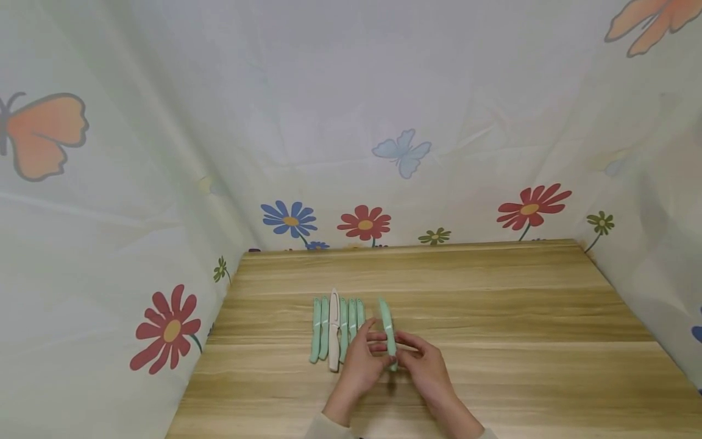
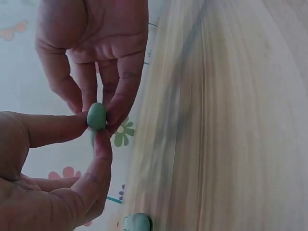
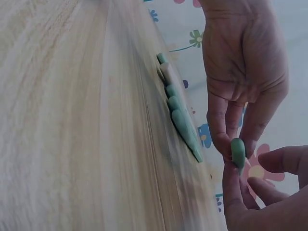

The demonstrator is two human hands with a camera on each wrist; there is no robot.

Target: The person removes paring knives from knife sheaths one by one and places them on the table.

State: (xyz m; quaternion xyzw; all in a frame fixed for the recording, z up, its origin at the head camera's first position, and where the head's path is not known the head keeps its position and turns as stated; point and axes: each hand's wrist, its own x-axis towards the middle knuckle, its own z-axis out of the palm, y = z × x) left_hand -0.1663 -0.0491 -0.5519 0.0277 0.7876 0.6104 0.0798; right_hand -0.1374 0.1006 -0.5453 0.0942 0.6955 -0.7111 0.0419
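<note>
A mint-green knife stands raised above the table between both hands, its handle end toward me. My left hand pinches it low on the handle, thumb against one side and fingers on the other. From the other side my right hand meets the same handle; in the right wrist view one fingertip touches it while other fingers stand apart. Just left of the hands lies a row of several green knives, with one cream-coloured knife among them. The left hand partly covers the row's right end.
The wooden table stretches to both sides and behind the knives. Around its back and sides hangs a pale curtain printed with flowers and butterflies.
</note>
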